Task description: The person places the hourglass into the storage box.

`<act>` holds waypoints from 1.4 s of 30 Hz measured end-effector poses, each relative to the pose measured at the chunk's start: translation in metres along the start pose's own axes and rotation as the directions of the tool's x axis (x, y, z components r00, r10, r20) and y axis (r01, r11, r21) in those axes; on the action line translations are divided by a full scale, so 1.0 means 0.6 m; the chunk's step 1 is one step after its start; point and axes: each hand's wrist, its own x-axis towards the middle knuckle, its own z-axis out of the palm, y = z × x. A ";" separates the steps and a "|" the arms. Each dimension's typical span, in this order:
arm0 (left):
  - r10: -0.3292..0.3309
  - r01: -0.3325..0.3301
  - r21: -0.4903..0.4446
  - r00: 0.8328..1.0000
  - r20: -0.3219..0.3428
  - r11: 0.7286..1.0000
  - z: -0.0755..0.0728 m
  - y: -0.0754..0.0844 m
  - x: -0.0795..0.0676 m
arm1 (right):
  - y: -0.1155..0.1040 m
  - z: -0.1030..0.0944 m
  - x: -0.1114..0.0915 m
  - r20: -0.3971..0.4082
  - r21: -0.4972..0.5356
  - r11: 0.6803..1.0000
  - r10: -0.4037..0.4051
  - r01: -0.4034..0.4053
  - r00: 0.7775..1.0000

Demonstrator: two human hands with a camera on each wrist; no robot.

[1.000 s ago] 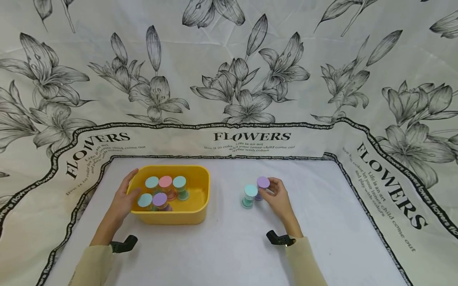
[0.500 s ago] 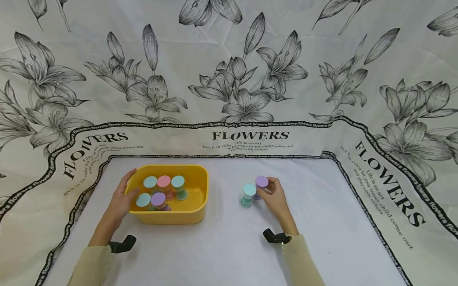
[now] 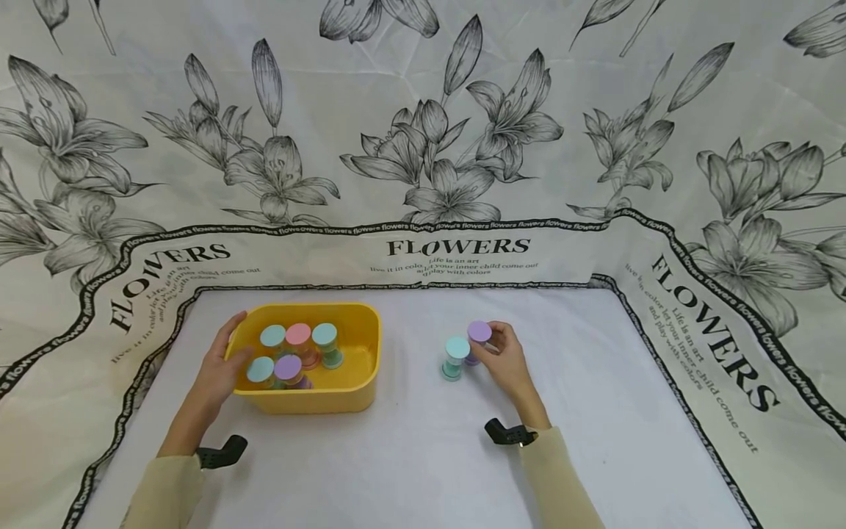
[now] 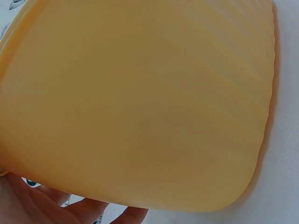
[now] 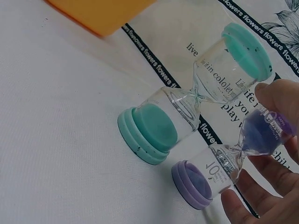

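My left hand (image 3: 214,375) holds the left end of a yellow plastic bin (image 3: 304,402), thumb over the rim and fingers along the outer wall. In the left wrist view the bin's side (image 4: 140,102) fills most of the picture. Inside it stand several sand timers, among them a pink-capped one (image 3: 299,334) and a purple-capped one (image 3: 288,367). To the right, my right hand (image 3: 510,364) grips a purple sand timer (image 5: 201,175) between thumb and fingers, its purple sand in the upper bulb. Close beside it stands a teal sand timer (image 5: 156,126), sand in its lower bulb.
A white cloth (image 3: 423,463) covers the table. Flower-printed fabric (image 3: 423,147) rises behind it and along both sides. Black camera mounts sit on both wrists, the left mount (image 3: 223,452) near the bin's front.
The whole head view has shifted slightly left and up. Both hands keep their holds, and the bin and sand timers stay in nearly the same arrangement.
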 end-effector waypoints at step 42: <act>0.017 -0.017 -0.017 1.000 0.012 1.000 -0.003 0.002 -0.001 | -0.078 -0.023 -0.011 -0.083 0.022 0.995 -0.093 0.095 0.992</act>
